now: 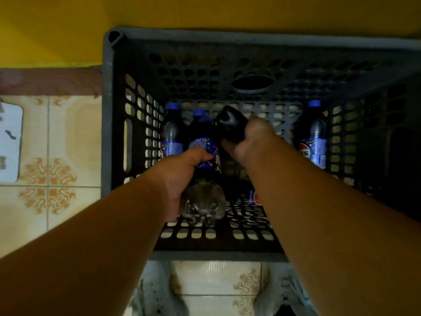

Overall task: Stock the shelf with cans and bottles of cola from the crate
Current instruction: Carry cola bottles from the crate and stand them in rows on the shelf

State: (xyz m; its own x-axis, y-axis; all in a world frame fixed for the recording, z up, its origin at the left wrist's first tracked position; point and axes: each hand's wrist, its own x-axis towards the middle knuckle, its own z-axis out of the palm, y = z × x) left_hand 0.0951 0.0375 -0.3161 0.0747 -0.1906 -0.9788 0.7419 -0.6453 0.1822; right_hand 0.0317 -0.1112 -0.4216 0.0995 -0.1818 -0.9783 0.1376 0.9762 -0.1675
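A dark grey perforated crate point(107, 110) stands on the floor below me, both my arms reaching into it. My left hand point(182, 179) grips a cola bottle point(205, 156) with a blue label and blue cap, tilted with its base toward me. My right hand point(252, 140) holds a second dark bottle point(230, 124) lying sideways, its base pointing away. Another bottle point(172, 133) stands upright at the crate's left wall, and one more point(315, 135) at the right. Part of a label point(256, 198) shows under my right forearm.
The crate sits on patterned beige floor tiles point(57, 179) against a yellow wall point(68, 30) with a brown skirting. A white object point(9, 142) lies on the floor at the far left. My shoes point(157, 293) show below the crate's near edge.
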